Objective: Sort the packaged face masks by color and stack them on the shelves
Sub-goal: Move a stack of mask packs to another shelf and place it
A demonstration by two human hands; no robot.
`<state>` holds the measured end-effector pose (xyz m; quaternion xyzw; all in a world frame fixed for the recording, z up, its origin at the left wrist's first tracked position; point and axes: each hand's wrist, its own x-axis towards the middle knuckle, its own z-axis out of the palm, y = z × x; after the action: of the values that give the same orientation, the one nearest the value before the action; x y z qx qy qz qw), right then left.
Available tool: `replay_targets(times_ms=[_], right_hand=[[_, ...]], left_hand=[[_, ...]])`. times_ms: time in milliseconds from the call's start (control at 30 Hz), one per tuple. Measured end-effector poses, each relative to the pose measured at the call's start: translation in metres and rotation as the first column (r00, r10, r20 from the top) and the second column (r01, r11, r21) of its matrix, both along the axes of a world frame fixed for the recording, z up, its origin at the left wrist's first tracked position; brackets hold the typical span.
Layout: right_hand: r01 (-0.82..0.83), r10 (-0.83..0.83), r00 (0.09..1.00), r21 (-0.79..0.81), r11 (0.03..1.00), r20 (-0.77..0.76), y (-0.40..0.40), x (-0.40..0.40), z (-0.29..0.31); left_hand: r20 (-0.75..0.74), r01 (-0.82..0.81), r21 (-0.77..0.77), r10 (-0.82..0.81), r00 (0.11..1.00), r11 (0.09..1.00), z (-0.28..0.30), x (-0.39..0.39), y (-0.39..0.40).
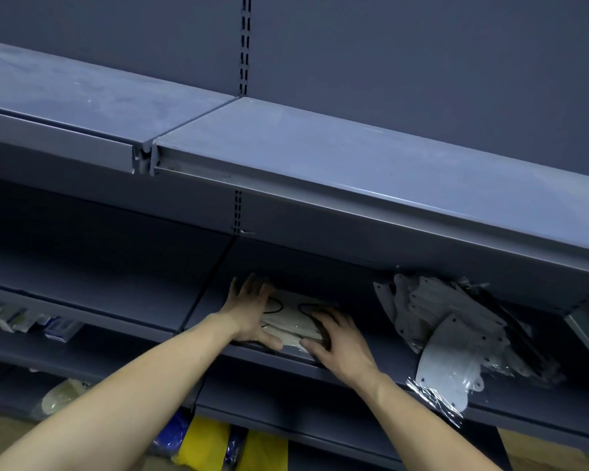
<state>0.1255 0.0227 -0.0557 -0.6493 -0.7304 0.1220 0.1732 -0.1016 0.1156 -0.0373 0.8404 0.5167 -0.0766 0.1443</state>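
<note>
Head view: both hands on a small stack of packaged masks, middle shelf, lower centre of frame.

The left hand (252, 309) lies flat with fingers spread wide on the left side of the stack of cream masks (295, 322), thumb along its front edge. The right hand (337, 338) lies on the stack's right front corner, fingers extended and lightly bent over the packaging; neither hand plainly grips. The stack sits on the middle shelf (381, 355), near its front lip. To the right on the same shelf, well apart, a loose pile of white masks (449, 334) in clear wrap overhangs the lip. The upper shelf (320, 144) crosses the frame above. At lower left, small boxes (31, 322) rest on a neighbouring shelf. Yellow packages (238, 447) show at bottom centre.
</note>
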Motion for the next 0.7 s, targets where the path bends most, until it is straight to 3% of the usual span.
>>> replay_targets(times_ms=[233,367,467,600,700], right_hand=[[-0.015,0.018,1.0,-0.117,0.993,0.022,0.0,0.005,0.004],[0.006,-0.004,0.999,-0.044,0.999,0.054,0.001,0.005,0.005],[0.007,-0.004,0.994,-0.029,1.0,0.113,-0.001,0.006,0.003],[-0.018,0.045,0.985,-0.16,0.987,0.168,0.001,0.004,-0.001],[-0.061,0.114,0.971,-0.243,0.968,0.21,0.003,0.0,-0.001]], left_hand=[[-0.017,0.105,-0.06,-0.107,0.994,0.993,0.016,0.009,-0.001],[0.019,0.107,-0.11,-0.106,0.994,0.988,0.018,0.01,-0.003],[0.034,0.144,-0.057,-0.143,0.989,0.988,0.019,0.008,-0.005],[0.025,0.194,-0.018,-0.194,0.981,0.981,0.02,0.007,-0.011],[-0.003,0.188,-0.078,-0.189,0.982,0.979,0.019,0.007,-0.017]])
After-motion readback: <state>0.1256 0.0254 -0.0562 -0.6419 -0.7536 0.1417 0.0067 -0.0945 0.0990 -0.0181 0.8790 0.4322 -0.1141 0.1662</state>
